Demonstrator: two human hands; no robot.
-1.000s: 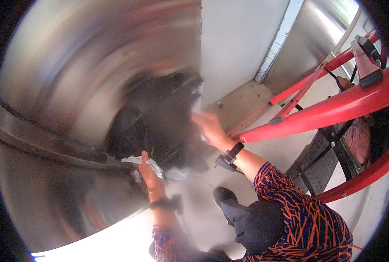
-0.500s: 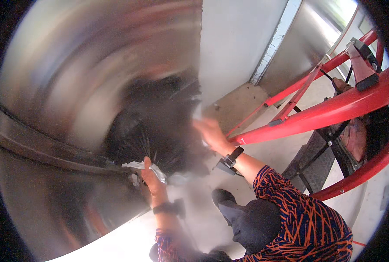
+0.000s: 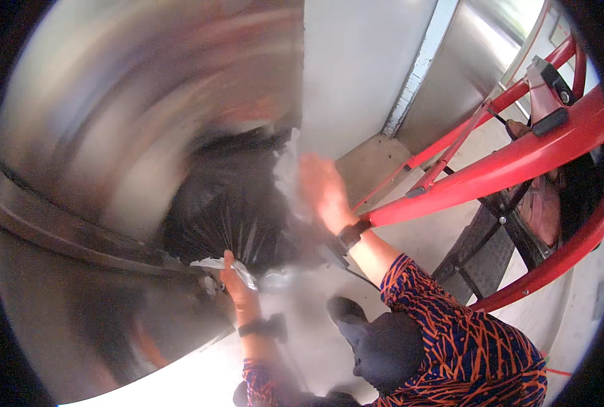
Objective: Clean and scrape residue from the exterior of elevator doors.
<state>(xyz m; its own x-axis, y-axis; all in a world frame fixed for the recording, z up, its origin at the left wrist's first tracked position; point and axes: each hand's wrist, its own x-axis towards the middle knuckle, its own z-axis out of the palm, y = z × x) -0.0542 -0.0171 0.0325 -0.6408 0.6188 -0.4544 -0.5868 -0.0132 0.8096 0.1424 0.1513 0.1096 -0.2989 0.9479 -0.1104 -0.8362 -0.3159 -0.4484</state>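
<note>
A black plastic bag is spread in front of me, with thin creases fanning out from its near edge. Its rim looks silvery white where it catches the light. My left hand is closed on that near rim, thumb on top. At the bag's right side, my right hand is smeared by motion, close to the bag's pale edge; its fingers cannot be made out, nor whether they grip it. Dark bands circle both wrists.
Brushed metal panels rise on the left, with a metal ledge crossing below. A white panel stands behind. On the right, a red tubular frame with black braces comes close to my right forearm. My dark shoe shows below.
The blur over the bag has thinned and more of its creases show. My right hand has risen slightly; my left hand keeps its hold on the rim. The view has shifted a little.
</note>
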